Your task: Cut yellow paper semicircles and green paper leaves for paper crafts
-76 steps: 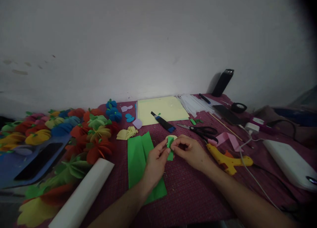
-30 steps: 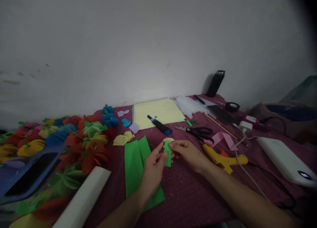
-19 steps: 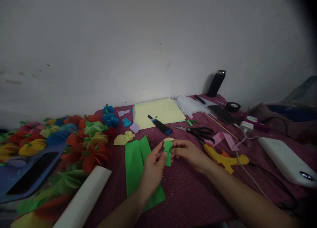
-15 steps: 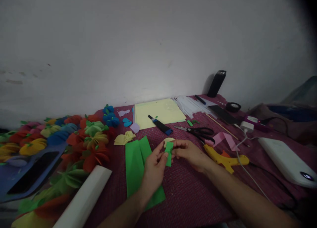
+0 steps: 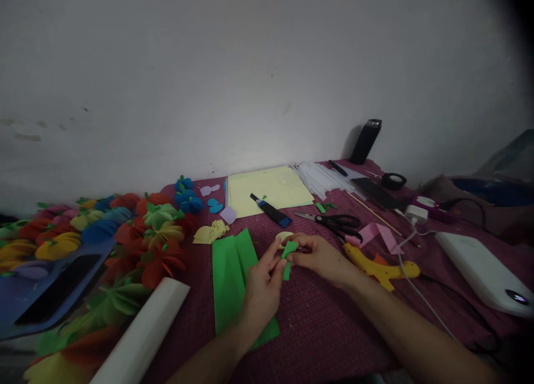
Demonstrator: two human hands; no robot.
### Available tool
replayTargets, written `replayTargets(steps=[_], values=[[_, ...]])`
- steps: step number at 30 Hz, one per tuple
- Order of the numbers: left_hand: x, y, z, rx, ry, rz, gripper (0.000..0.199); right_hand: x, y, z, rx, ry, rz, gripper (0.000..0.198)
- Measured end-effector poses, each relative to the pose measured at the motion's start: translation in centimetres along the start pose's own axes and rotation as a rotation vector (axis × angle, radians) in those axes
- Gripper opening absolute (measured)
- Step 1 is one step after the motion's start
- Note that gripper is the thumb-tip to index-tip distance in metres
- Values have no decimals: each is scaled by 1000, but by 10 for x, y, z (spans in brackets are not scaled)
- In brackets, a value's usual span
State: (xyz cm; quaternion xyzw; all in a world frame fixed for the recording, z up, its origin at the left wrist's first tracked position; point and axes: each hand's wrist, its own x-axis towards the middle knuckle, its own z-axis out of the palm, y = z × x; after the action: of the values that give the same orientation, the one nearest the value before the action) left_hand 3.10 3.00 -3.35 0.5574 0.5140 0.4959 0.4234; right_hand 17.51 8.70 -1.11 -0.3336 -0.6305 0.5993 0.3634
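A small green paper strip [image 5: 288,251] is pinched between my two hands, above the maroon cloth. My left hand [image 5: 266,278] grips its left side with thumb and fingers. My right hand [image 5: 315,255] holds the other side, with the fingertips partly hidden behind the strip. Just beyond the fingers lies a pale yellow paper piece [image 5: 284,236], partly covered by them. Larger green paper sheets [image 5: 227,278] lie folded under and to the left of my left forearm.
Black scissors [image 5: 337,222] and a yellow glue gun [image 5: 379,267] lie to the right, near a white power bank [image 5: 479,270] and cables. A cutter knife [image 5: 271,210] rests by yellow sheets [image 5: 267,183]. Colourful paper flowers [image 5: 162,234] crowd the left, beside a white roll [image 5: 144,331].
The green strip has tilted and twisted between my fingers, its top now leaning right. Both hands stay nearly in the same place.
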Motion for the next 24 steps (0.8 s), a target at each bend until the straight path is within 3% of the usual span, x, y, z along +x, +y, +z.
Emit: replayTargets(steps=[13, 24], values=[[5, 6, 3, -397, -113, -160, 57, 2, 7, -4, 147, -48, 160, 7], [4, 11, 2, -428, -148, -176, 59, 3, 7, -9, 132, -8, 175, 13]])
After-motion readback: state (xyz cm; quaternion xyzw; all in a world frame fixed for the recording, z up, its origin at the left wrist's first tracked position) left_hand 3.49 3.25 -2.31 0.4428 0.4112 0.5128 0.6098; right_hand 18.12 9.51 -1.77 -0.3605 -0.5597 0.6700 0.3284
